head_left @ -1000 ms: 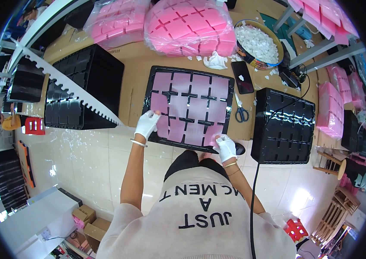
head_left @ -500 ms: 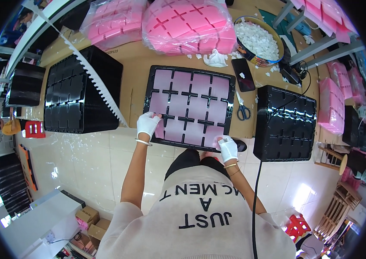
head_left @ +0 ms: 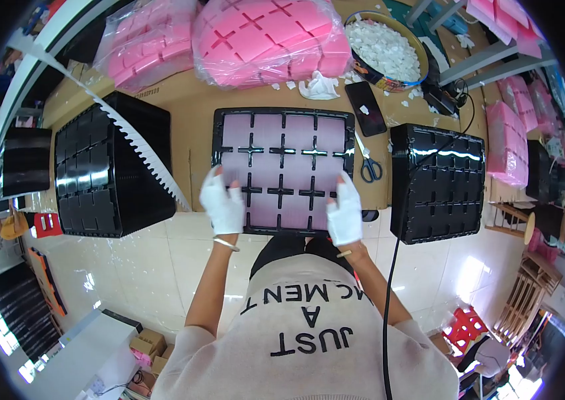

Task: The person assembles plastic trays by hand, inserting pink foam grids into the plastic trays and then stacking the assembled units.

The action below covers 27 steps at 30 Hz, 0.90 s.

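Observation:
A black plastic tray (head_left: 284,112) lies in front of me on the cardboard-covered table, lined with a pink foam sheet (head_left: 267,175). Black cross-shaped dividers stand up through the slots in the foam. My left hand (head_left: 224,208), in a white glove with bare fingertips, hovers at the tray's left front side, fingers apart and holding nothing. At the right front side is my right hand (head_left: 344,213), gloved alike, its fingers also apart and nothing in them. Whether either hand touches the rim I cannot tell.
Stacks of black trays stand left (head_left: 89,173) and right (head_left: 439,183). Scissors (head_left: 370,168) and a phone (head_left: 372,123) lie right of the tray. Behind are bagged pink foam (head_left: 266,43) and a tub of white scraps (head_left: 386,50). A black cable (head_left: 392,293) hangs on the right.
Both hands have come off the foam's near corners and risen along the tray's sides, fingers opening. The foam's front corners now lie flatter. The view has shifted slightly.

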### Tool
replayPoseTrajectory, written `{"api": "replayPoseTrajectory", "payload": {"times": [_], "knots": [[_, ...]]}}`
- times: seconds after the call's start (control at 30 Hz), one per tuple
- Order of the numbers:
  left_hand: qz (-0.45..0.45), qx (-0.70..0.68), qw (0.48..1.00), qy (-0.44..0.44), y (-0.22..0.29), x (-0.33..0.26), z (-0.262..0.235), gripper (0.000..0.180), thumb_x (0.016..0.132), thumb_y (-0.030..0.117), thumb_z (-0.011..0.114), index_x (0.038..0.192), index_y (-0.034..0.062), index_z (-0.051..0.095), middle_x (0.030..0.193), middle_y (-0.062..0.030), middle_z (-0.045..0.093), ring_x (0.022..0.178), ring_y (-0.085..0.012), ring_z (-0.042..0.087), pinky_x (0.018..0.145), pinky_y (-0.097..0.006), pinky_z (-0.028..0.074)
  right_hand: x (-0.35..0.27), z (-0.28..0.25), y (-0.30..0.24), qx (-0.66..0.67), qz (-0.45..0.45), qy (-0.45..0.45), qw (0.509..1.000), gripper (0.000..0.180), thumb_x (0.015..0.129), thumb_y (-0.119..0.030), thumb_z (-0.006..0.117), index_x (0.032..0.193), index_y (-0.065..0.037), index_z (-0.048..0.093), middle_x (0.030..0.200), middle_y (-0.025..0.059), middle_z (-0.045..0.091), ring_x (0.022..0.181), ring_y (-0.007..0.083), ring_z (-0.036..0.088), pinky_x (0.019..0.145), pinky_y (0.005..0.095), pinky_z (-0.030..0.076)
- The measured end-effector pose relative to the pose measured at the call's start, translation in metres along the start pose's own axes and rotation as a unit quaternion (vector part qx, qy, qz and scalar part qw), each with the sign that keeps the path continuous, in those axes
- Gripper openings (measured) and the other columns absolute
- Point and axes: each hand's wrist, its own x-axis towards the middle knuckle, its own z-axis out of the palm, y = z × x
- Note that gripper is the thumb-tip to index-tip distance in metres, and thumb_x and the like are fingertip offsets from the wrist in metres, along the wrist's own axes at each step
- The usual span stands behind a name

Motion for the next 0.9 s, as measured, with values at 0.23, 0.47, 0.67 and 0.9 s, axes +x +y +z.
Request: {"api": "replayPoseTrajectory", "payload": {"times": [0.23, 0.47, 0.67, 0.9], "knots": [[0.135, 0.085, 0.985, -0.063, 0.011, 0.048, 0.101, 0.07, 0.087, 0.03, 0.061, 0.14, -0.0104, 0.04, 0.146, -0.0232, 0.041, 0.138, -0.0369, 0.035, 0.114, -0.049, 0.021, 0.097, 0.081, 0.001, -0.152, -0.051, -0.059, 0.985, 0.068, 0.088, -0.028, 0.059, 0.14, 0.012, 0.038, 0.147, 0.0284, 0.036, 0.14, 0.0434, 0.03, 0.115, 0.0463, 0.026], [0.151, 0.206, 0.964, -0.069, -0.015, 0.081, 0.096, 0.068, 0.091, 0.04, 0.052, 0.138, -0.0076, 0.046, 0.15, -0.0209, 0.039, 0.139, -0.0333, 0.033, 0.113, -0.051, 0.019, 0.121, 0.088, 0.028, -0.315, -0.003, -0.084, 0.945, 0.071, 0.095, -0.043, 0.046, 0.142, 0.01, 0.038, 0.152, 0.0268, 0.032, 0.144, 0.0401, 0.024, 0.118, 0.0466, 0.019], [0.12, 0.227, 0.966, -0.03, -0.014, 0.085, 0.095, 0.058, 0.09, 0.039, 0.052, 0.135, 0.0021, 0.054, 0.147, -0.0108, 0.045, 0.137, -0.0358, 0.036, 0.109, -0.058, 0.022, 0.126, 0.084, 0.041, -0.291, -0.049, -0.059, 0.954, 0.07, 0.094, -0.041, 0.048, 0.141, 0.01, 0.04, 0.149, 0.0294, 0.034, 0.143, 0.041, 0.026, 0.116, 0.0467, 0.021], [0.145, 0.188, 0.971, -0.035, -0.019, 0.03, 0.078, 0.061, 0.09, 0.035, 0.054, 0.138, -0.0031, 0.047, 0.149, -0.0173, 0.04, 0.138, -0.0387, 0.034, 0.112, -0.057, 0.02, 0.069, 0.048, 0.017, -0.138, -0.089, -0.095, 0.982, 0.066, 0.089, -0.033, 0.058, 0.137, 0.01, 0.042, 0.147, 0.0299, 0.035, 0.14, 0.0414, 0.032, 0.114, 0.0464, 0.027]]}}
